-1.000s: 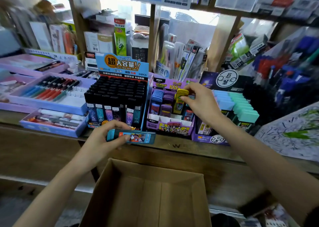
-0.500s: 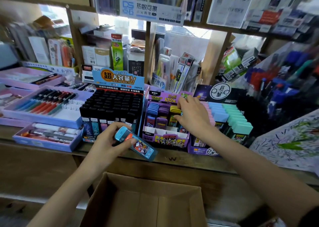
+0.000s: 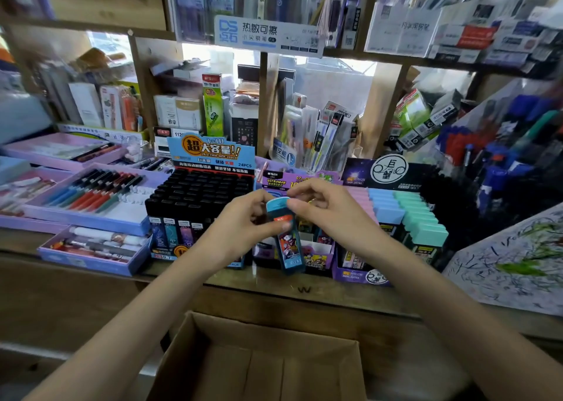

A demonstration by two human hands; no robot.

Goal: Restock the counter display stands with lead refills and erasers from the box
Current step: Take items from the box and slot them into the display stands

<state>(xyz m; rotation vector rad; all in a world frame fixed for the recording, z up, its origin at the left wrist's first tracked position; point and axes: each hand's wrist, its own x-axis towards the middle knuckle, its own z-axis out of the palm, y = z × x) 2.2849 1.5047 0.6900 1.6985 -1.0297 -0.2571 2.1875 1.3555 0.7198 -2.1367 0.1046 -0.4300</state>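
A blue lead refill case (image 3: 288, 242) with a cartoon label stands almost upright in front of the purple display stand (image 3: 316, 260). My left hand (image 3: 243, 227) grips its upper part from the left. My right hand (image 3: 323, 211) pinches its top end from the right with thumb and forefinger. Behind the hands, the purple stand holds small refill cases, mostly hidden. Left of it is the black refill stand (image 3: 201, 199) with a blue header. To the right, the dark stand (image 3: 405, 217) holds pink, blue and green pieces. The open cardboard box (image 3: 262, 367) sits below the counter edge.
Purple pen trays (image 3: 91, 199) lie at the left on the wooden counter (image 3: 304, 291). A scribbled test sheet (image 3: 511, 263) slopes at the right. Pen racks (image 3: 499, 156) rise at the far right. Packed shelves (image 3: 274, 35) stand behind the stands.
My left hand has lifted the blue case from near the counter edge and turned it upright. My right hand has left the purple stand and taken hold of the case's top.
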